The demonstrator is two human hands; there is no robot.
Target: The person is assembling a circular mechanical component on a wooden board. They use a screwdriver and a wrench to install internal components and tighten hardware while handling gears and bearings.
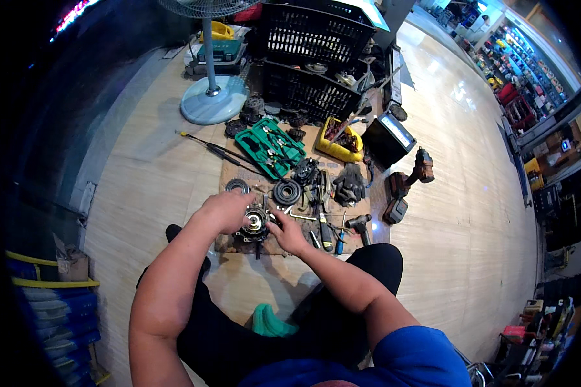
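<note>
A round metal machine part [252, 233] with a shiny ringed centre stands on the cardboard between my knees. My left hand [227, 211] reaches over its left side, fingers and thumb apart near the rim. On the other side my right hand [289, 235] has its fingers spread beside the part. Nothing shows in either grasp, though some fingertips are hard to make out. A dark ring-shaped bearing [286, 191] lies just beyond, and a smaller ring part [237, 186] sits past my left hand.
Around lie a green tool case [271, 147], grey gloves [350, 184], a hammer [359, 224], a cordless impact wrench [422, 165] and a yellow tub [339, 149]. Farther back stand black crates [310, 90] and a fan base [213, 103]. A green cloth item [271, 321] lies between my legs.
</note>
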